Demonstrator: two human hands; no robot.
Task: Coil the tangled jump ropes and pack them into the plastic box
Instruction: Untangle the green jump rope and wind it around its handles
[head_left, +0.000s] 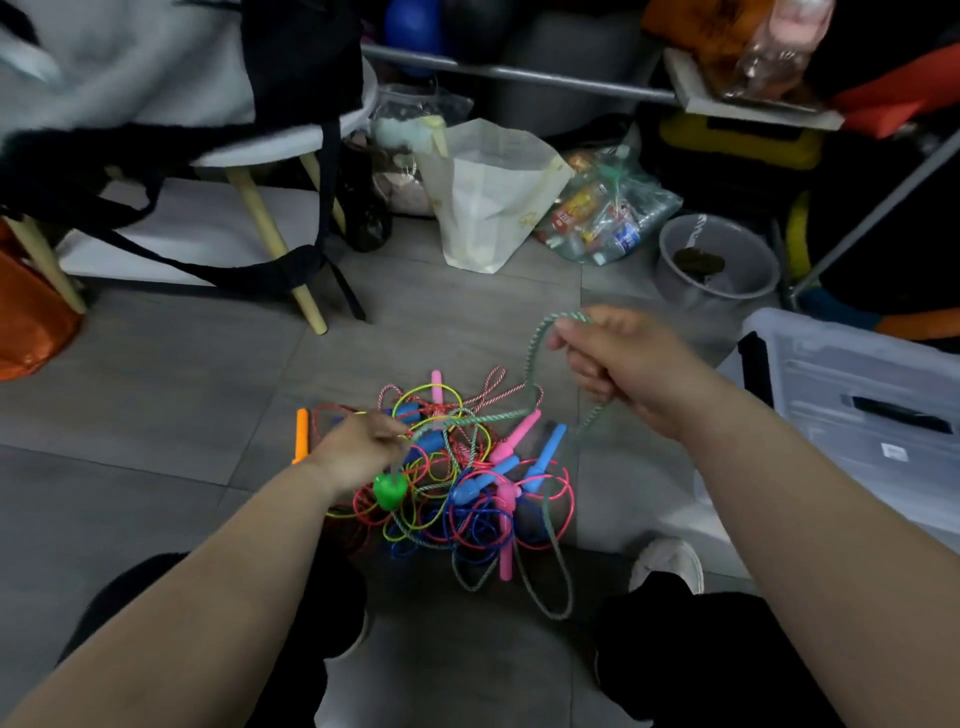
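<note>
A tangled heap of thin plastic jump ropes in pink, blue, yellow and red lies on the grey floor tiles, with pink and blue stick handles poking out and an orange handle at its left edge. A green-and-white braided rope loops up from the heap, pinched by the right hand and the left hand, its round green handle dangling. The translucent plastic box with black clasps sits at right.
</note>
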